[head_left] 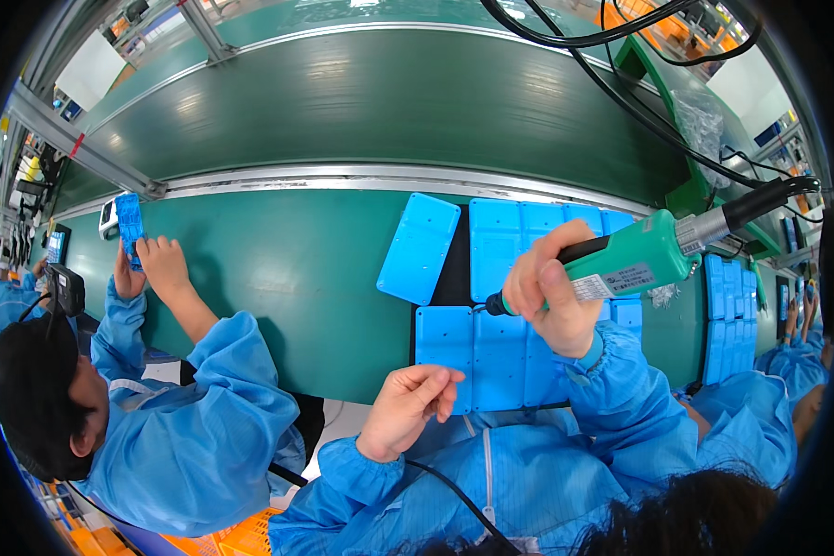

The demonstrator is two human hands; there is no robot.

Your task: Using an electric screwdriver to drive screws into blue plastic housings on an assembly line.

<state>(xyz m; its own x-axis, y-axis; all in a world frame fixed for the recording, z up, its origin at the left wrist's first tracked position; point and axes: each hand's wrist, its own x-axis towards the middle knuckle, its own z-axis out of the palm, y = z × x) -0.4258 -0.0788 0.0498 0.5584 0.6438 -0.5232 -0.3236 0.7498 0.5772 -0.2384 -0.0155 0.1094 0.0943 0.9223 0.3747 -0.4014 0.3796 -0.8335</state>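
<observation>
My right grip [558,295] is closed around a green power screwdriver [656,243], its tip by the far edge of the front blue plates [498,361] on the bench [324,269]. Pale labels [628,277] with small print mark its side. My left grip [406,408] curls beside the plates; whether it pinches anything, I cannot tell.

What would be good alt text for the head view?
The person's right grip holds a green power screwdriver over blue panels on a green worktop; the left grip, curled, is near them. To the left, a co-worker handles a blue piece.
</observation>
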